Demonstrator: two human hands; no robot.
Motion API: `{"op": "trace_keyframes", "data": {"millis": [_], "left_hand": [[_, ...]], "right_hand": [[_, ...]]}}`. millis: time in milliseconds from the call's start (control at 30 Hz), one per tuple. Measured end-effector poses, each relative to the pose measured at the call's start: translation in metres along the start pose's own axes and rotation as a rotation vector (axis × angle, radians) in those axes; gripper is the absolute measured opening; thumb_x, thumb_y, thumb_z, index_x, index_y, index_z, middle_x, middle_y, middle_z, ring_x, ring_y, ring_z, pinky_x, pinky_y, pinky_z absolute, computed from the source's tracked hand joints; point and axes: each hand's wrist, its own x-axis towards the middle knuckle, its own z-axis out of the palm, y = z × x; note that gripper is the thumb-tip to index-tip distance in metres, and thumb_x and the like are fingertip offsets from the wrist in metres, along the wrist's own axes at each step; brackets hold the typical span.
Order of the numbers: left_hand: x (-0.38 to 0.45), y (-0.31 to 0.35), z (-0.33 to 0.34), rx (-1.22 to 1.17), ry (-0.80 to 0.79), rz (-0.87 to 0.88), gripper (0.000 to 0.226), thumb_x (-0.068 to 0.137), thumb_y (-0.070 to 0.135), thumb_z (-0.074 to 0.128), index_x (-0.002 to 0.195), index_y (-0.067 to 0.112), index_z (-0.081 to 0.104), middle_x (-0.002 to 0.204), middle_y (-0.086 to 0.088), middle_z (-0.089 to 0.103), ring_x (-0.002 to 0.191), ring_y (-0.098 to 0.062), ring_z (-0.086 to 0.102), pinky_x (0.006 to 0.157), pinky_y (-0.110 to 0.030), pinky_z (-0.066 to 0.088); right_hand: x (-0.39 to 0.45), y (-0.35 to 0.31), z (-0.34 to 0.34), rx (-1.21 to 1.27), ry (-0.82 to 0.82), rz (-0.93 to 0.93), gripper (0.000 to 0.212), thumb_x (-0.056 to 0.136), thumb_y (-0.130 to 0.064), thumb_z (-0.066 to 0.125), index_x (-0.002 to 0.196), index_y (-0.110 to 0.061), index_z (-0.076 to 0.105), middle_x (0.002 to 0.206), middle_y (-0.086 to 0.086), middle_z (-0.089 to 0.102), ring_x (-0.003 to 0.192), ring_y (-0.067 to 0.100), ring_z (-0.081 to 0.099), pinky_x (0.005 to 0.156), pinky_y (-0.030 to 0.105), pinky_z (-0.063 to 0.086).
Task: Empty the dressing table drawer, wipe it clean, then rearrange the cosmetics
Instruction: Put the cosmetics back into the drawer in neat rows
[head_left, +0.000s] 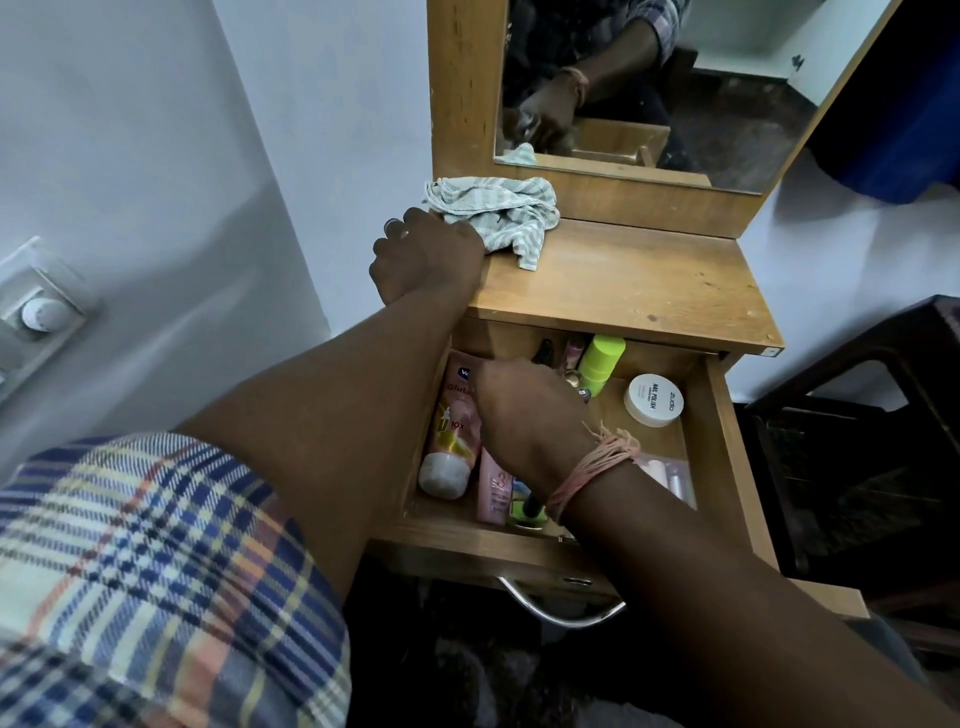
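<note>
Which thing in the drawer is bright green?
The lime-green bottle at the back of the drawer. The tubes near it are pink and the round jar is white.

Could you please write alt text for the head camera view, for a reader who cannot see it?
A person's right hand reaches into an open wooden drawer still full of cosmetics, while the left hand rests on the dressing table top against a striped cloth. A mirror stands behind.

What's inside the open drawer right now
In the drawer: a pink tube, a second pink tube, a green bottle, a white nail polish remover tub and a clear pouch. The right hand and forearm cover the middle items.
</note>
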Motion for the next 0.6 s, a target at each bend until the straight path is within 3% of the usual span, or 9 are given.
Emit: {"op": "trace_keyframes", "data": {"millis": [133, 200, 300, 367, 500, 600], "left_hand": [[0.001, 0.000, 0.000, 0.000, -0.006, -0.002, 0.055, 0.098, 0.051, 0.040, 0.138, 0.016, 0.053, 0.137, -0.007, 0.055, 0.124, -0.029, 0.054, 0.094, -0.040, 0.042], [0.000, 0.000, 0.000, 0.002, -0.005, 0.002, 0.055, 0.098, 0.051, 0.040, 0.138, 0.015, 0.053, 0.137, -0.008, 0.055, 0.124, -0.030, 0.054, 0.094, -0.040, 0.042], [-0.001, 0.000, -0.001, 0.001, -0.003, 0.014, 0.055, 0.098, 0.051, 0.040, 0.138, 0.015, 0.053, 0.138, -0.009, 0.055, 0.125, -0.030, 0.054, 0.094, -0.040, 0.043], [-0.003, 0.000, -0.001, 0.006, 0.000, 0.018, 0.056, 0.098, 0.051, 0.040, 0.138, 0.014, 0.053, 0.138, -0.010, 0.056, 0.125, -0.031, 0.055, 0.094, -0.040, 0.043], [-0.002, 0.000, -0.002, 0.009, 0.000, 0.018, 0.056, 0.098, 0.052, 0.039, 0.138, 0.014, 0.053, 0.137, -0.010, 0.056, 0.123, -0.031, 0.055, 0.093, -0.041, 0.044], [-0.006, 0.001, -0.005, -0.011, -0.023, 0.000, 0.055, 0.098, 0.051, 0.040, 0.137, 0.014, 0.054, 0.136, -0.010, 0.057, 0.124, -0.031, 0.055, 0.095, -0.042, 0.044]], "right_hand": [[0.005, 0.001, -0.005, 0.010, -0.025, 0.031, 0.023, 0.092, -0.012, 0.058, 0.075, -0.023, 0.047, 0.069, -0.005, 0.039, 0.076, 0.029, 0.056, 0.065, 0.033, 0.040], [0.008, 0.003, -0.009, 0.015, -0.043, 0.039, 0.019, 0.090, -0.012, 0.060, 0.075, -0.021, 0.053, 0.064, -0.007, 0.035, 0.075, 0.028, 0.058, 0.064, 0.033, 0.041], [0.009, 0.007, -0.009, 0.069, -0.056, 0.045, 0.019, 0.085, -0.009, 0.063, 0.070, -0.020, 0.058, 0.066, -0.002, 0.055, 0.079, 0.029, 0.064, 0.066, 0.032, 0.049], [0.011, 0.016, -0.010, 0.154, -0.006, 0.095, 0.011, 0.083, -0.008, 0.064, 0.082, -0.016, 0.071, 0.082, 0.005, 0.072, 0.085, 0.026, 0.070, 0.073, 0.037, 0.058], [-0.004, 0.045, -0.016, 0.545, 0.147, 0.342, 0.015, 0.091, -0.015, 0.067, 0.078, -0.019, 0.071, 0.069, 0.002, 0.073, 0.064, 0.015, 0.072, 0.062, 0.037, 0.061], [-0.033, 0.064, -0.011, 0.690, 0.296, 0.427, 0.017, 0.095, -0.022, 0.063, 0.080, -0.018, 0.071, 0.066, 0.002, 0.074, 0.050, 0.005, 0.064, 0.054, 0.033, 0.054]]}}
